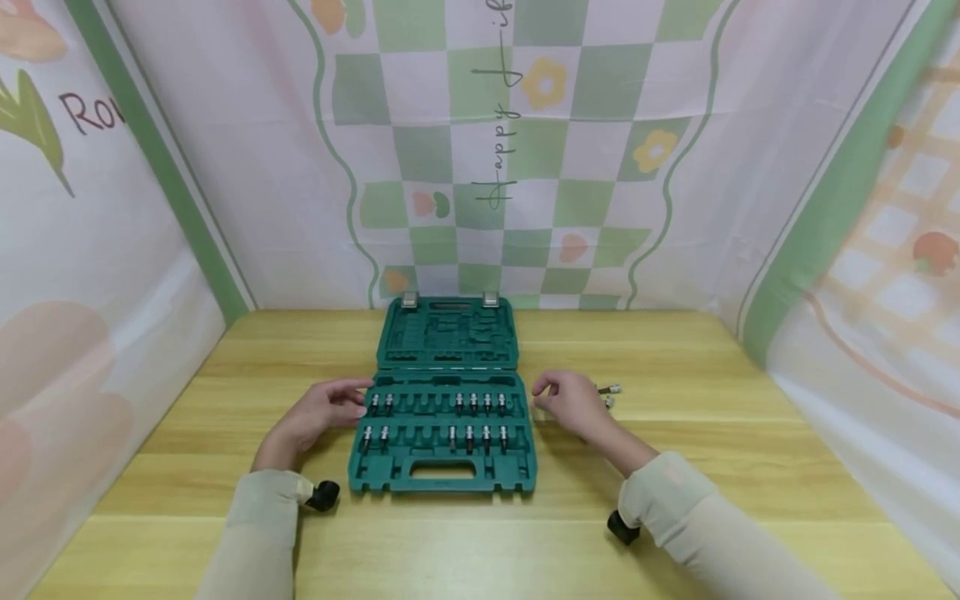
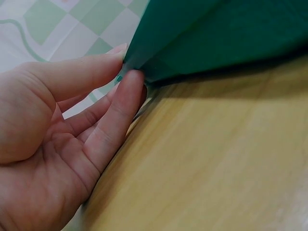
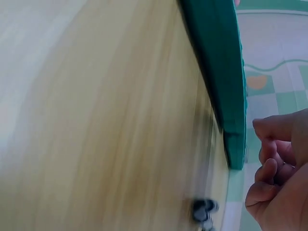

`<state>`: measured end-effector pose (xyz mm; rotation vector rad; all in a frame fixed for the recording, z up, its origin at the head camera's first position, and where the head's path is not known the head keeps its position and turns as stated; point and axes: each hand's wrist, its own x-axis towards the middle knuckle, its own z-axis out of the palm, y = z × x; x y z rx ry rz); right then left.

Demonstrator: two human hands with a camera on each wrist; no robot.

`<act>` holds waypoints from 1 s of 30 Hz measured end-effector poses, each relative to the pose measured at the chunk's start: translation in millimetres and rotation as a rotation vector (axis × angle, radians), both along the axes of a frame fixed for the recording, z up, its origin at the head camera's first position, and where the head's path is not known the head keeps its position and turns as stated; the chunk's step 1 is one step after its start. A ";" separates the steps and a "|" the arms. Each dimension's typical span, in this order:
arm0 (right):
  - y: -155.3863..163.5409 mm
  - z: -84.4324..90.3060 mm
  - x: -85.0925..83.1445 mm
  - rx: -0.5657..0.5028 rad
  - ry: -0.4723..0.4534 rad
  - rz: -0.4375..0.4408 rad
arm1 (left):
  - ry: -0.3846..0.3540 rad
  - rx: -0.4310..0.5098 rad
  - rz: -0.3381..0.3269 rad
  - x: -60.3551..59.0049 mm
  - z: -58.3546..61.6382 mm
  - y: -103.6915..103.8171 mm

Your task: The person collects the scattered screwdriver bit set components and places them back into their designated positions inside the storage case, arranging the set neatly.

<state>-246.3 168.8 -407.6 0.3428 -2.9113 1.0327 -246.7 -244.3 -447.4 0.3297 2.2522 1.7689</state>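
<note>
A green tool case (image 1: 517,479) lies unfolded on the table, with several silver-and-black bit sockets (image 1: 469,439) standing in its two rows. Empty slots show in the middle of both rows. At the case's left edge is my left hand (image 1: 318,412), its fingertips touching the side; the left wrist view shows the fingers (image 2: 108,132) against the green corner (image 2: 192,43). My right hand (image 1: 573,406) hovers just right of the case, fingers loosely bent. In the right wrist view, nothing shows between those fingers (image 3: 279,126). Loose bit sockets (image 1: 611,389) lie beyond that hand, partly hidden.
The case lid (image 1: 450,333) stands back toward the patterned curtain (image 1: 495,208) behind the wooden table (image 1: 450,550). Curtains also hang on the left and right sides. Dark cameras (image 1: 324,496) sit at both sleeve cuffs.
</note>
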 end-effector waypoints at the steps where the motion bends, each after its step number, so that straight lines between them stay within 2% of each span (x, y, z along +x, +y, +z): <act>1: 2.7 0.7 0.1 0.005 -0.002 -0.001 | 0.000 0.000 0.000 0.0 0.0 0.1; 14: 30.1 -1.7 6.5 0.030 -0.048 0.015 | -0.007 0.008 -0.004 0.4 1.0 1.0; 20: 41.9 1.6 9.8 0.036 -0.083 0.061 | -0.010 0.013 0.000 0.0 1.0 0.3; 30: 64.7 -5.7 8.6 0.073 -0.050 0.146 | -0.006 0.019 0.001 0.4 0.9 0.5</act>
